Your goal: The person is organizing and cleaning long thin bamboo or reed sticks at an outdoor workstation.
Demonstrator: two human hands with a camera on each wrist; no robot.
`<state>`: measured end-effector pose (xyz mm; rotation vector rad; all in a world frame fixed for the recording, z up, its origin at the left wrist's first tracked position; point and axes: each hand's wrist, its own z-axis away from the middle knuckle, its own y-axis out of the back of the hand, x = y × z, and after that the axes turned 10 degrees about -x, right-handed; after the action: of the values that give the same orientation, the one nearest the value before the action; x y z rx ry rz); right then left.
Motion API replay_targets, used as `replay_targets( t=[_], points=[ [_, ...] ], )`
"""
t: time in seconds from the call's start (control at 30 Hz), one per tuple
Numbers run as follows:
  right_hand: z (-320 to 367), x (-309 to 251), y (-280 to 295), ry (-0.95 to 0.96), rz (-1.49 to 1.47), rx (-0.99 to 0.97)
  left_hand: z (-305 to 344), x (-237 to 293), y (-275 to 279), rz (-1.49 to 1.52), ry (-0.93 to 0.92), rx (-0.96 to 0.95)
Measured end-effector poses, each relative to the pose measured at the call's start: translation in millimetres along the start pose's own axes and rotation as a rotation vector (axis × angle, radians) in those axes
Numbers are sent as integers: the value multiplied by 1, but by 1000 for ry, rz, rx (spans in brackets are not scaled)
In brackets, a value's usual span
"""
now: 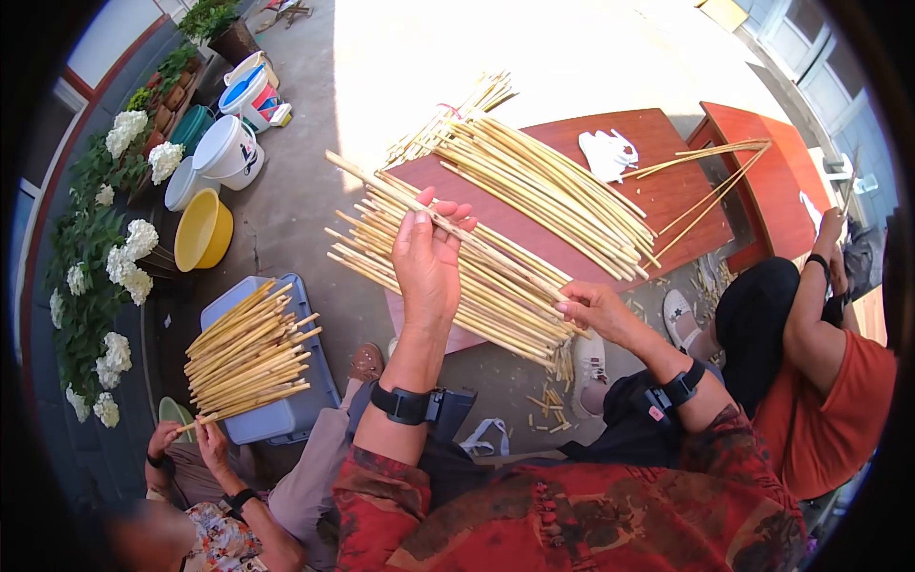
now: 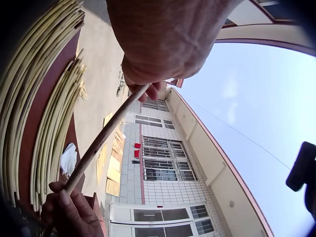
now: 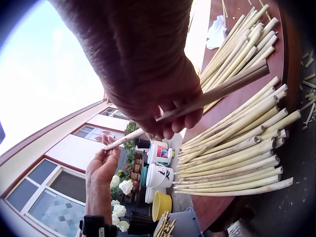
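Note:
A long pale stick (image 1: 519, 270) with brownish marks slants across the front of my body, above a pile of similar sticks. My left hand (image 1: 427, 257) holds it toward its far end, thumb against it and palm turned up. Near the other end, the thumb and fingers of my right hand (image 1: 602, 313) pinch it. In the right wrist view the stick (image 3: 229, 88) passes under my right fingers, its cut end sticking out past the hand. The near pile of sticks (image 1: 357, 257) lies on the reddish-brown table (image 1: 691, 214), below both hands.
A second pile of sticks (image 1: 543, 191) and a white cloth-like thing (image 1: 607, 155) lie farther back. At left, another person's hands (image 1: 212, 448) hold a stick beside a stick-laden grey-blue tub (image 1: 324, 372). A yellow basin (image 1: 203, 232) and buckets stand beyond. Someone in orange (image 1: 829, 410) sits at right.

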<state>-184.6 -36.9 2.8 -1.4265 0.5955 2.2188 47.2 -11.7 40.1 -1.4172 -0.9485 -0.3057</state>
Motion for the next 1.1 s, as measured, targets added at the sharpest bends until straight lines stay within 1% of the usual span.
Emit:
replay_targets(
  t=[0.03, 0.1, 0.13, 0.2, 0.27, 0.33, 0.4, 0.5, 0.63, 0.73, 0.8, 0.83, 0.9, 0.93, 1.0, 1.1],
  points=[
    [-1, 1, 1, 2, 2, -3, 0, 0, 1, 26, 5, 9],
    [-2, 6, 5, 195, 255, 123, 0, 2, 2, 50, 8, 21],
    [0, 6, 8, 198, 255, 121, -1, 5, 4, 58, -18, 59],
    [5, 2, 16, 153, 518, 189, -8, 14, 11, 63, -48, 97],
    [11, 2, 25, 124, 561, 196, -17, 29, 22, 44, -186, 161],
    [13, 3, 30, 94, 605, 203, -20, 36, 27, 57, -186, 192],
    [14, 5, 32, 140, 705, 242, -20, 37, 28, 71, -177, 222],
    [16, 4, 31, 153, 751, 248, -19, 33, 25, 61, -189, 216],
    [16, -2, 26, 145, 737, 232, -15, 26, 19, 38, -160, 157],
    [13, 0, 26, 146, 812, 241, -12, 22, 12, 9, -134, 117],
    [12, -1, 25, 242, 727, 183, -10, 16, 9, -7, -115, 102],
    [12, -1, 23, 239, 725, 185, -8, 12, 7, -3, -85, 71],
    [11, -2, 19, 274, 638, 103, -4, 1, 4, -19, -26, 21],
    [11, -3, 17, 271, 638, 105, -2, -4, 1, -18, -24, 19],
    [11, -6, 13, 219, 564, 50, 4, -14, -5, -6, 54, -9],
    [11, -9, 9, 189, 513, 23, 13, -27, -13, -13, 93, -47]
  ],
)
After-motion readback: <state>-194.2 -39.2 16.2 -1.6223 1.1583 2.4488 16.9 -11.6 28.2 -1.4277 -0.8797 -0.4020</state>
